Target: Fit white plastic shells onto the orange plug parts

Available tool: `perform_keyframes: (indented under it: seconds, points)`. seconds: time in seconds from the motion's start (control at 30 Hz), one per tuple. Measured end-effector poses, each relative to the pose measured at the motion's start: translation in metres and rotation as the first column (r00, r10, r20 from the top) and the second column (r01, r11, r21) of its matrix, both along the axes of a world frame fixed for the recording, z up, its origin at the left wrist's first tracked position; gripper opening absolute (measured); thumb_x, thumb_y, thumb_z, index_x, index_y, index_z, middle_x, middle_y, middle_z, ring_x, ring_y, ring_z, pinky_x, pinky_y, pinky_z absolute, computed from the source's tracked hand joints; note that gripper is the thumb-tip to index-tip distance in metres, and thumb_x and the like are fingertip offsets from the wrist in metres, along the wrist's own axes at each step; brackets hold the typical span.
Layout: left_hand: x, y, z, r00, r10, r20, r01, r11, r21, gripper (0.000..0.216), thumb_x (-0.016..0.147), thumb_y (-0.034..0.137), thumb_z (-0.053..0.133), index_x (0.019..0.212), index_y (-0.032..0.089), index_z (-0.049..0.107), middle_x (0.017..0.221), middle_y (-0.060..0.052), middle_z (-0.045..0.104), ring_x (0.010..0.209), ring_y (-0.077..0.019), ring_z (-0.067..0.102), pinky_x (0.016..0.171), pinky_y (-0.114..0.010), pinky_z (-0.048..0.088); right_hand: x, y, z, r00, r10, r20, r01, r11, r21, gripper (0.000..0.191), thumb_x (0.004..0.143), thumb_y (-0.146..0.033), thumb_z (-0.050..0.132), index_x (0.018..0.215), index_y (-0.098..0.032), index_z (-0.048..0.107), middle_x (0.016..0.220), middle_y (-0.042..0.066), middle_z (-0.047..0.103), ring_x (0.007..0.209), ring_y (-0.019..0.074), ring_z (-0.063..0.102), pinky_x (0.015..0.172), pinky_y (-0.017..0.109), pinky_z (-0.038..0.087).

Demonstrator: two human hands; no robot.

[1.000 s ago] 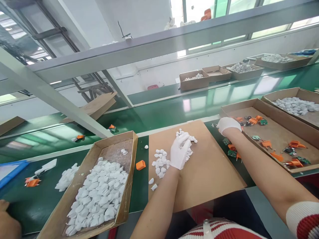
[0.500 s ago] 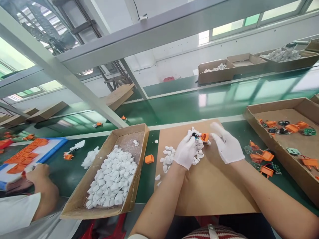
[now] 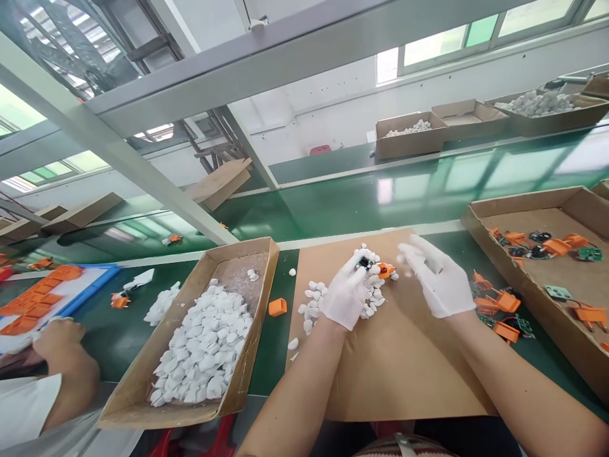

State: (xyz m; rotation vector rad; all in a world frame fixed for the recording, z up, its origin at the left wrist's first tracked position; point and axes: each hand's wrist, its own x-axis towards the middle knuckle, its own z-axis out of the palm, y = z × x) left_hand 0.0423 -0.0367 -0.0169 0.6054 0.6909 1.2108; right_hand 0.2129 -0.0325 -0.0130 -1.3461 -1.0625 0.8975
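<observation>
My left hand [image 3: 346,293], in a white glove, is closed around a small plug assembly over the brown board. Its dark and green circuit part [image 3: 365,262] shows between the fingers, and its orange plug housing [image 3: 386,271] sticks out to the right. Apart from it, to the right, my gloved right hand [image 3: 440,279] hovers with its fingers half bent and slightly apart; they are a little blurred and I make out nothing in them. White putty-like lumps [image 3: 373,306] lie beneath and beside my left hand on the cardboard sheet [image 3: 404,368].
At left stands a cardboard tray [image 3: 264,298] of white lumps, with a loose orange housing [image 3: 277,307] beside it. Orange plugs with circuit boards [image 3: 505,301] lie right, near another cardboard tray [image 3: 523,270]. A co-worker's hand [image 3: 59,336] is at far left by a blue-rimmed tray [image 3: 90,292].
My right hand has shifted slightly right, and its fingers look more bent. The plug assembly in my left hand has turned a little. The view has shifted slightly.
</observation>
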Motion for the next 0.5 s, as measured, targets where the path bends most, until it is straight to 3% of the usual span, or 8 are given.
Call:
perform_keyframes:
  seconds: [0.13, 0.23, 0.3, 0.4, 0.5]
  points:
    - [0.0012, -0.0009, -0.0022, 0.999, -0.011, 0.034, 0.01, 1.0, 0.017, 0.036, 0.084, 0.022, 0.071, 0.12, 0.021, 0.067, 0.125, -0.009, 0.064, 0.117, -0.0209, 0.062, 0.101, -0.03, 0.048, -0.0031, -0.0042, -0.0009, 0.997, -0.023, 0.072, 0.014, 0.993, 0.121, 0.038, 0.078, -0.057, 0.071, 0.094, -0.024, 0.077, 0.09, 0.005, 0.075, 0.067, 0.016, 0.067, 0.07, 0.032, 0.058]
    - [0.0026, -0.0018, -0.0036, 1.0, -0.021, 0.017, 0.02, 0.999, 0.049, 0.031, 0.086, 0.028, 0.072, 0.116, 0.02, 0.069, 0.126, -0.009, 0.063, 0.115, -0.0205, 0.063, 0.101, -0.031, 0.049, -0.0038, -0.0061, -0.0044, 0.99, 0.003, 0.141, -0.03, 0.981, 0.19, 0.038, 0.085, -0.056, 0.064, 0.11, -0.028, 0.074, 0.1, 0.004, 0.075, 0.086, 0.0186, 0.072, 0.085, 0.034, 0.059]
    - [0.0026, -0.002, -0.0048, 0.999, -0.016, -0.042, 0.019, 0.998, 0.063, 0.033, 0.086, 0.032, 0.072, 0.117, 0.021, 0.069, 0.124, -0.009, 0.063, 0.106, -0.0191, 0.066, 0.093, -0.03, 0.053, -0.0035, -0.0066, -0.0062, 0.987, 0.049, 0.156, -0.077, 0.981, 0.177, 0.039, 0.09, -0.055, 0.059, 0.118, -0.03, 0.071, 0.105, 0.004, 0.074, 0.097, 0.0201, 0.071, 0.094, 0.037, 0.056]
    - [0.0021, -0.0019, -0.0064, 0.991, 0.002, -0.135, 0.006, 0.998, 0.063, 0.042, 0.085, 0.038, 0.072, 0.125, 0.023, 0.066, 0.122, -0.009, 0.064, 0.091, -0.016, 0.068, 0.078, -0.028, 0.055, -0.0025, -0.0072, -0.0045, 0.993, 0.02, 0.118, -0.046, 0.973, 0.227, 0.038, 0.081, -0.056, 0.069, 0.107, -0.027, 0.074, 0.099, 0.004, 0.075, 0.09, 0.0205, 0.072, 0.088, 0.037, 0.058]
    - [0.0032, -0.0026, -0.0057, 0.992, 0.02, -0.121, -0.015, 0.999, 0.041, 0.045, 0.085, 0.035, 0.072, 0.128, 0.023, 0.064, 0.124, -0.009, 0.064, 0.095, -0.0165, 0.067, 0.085, -0.03, 0.055, -0.0022, -0.0086, 0.0014, 0.99, 0.005, 0.144, -0.042, 0.965, 0.258, 0.034, 0.074, -0.054, 0.077, 0.095, -0.026, 0.076, 0.092, 0.004, 0.075, 0.082, 0.0197, 0.07, 0.082, 0.035, 0.059]
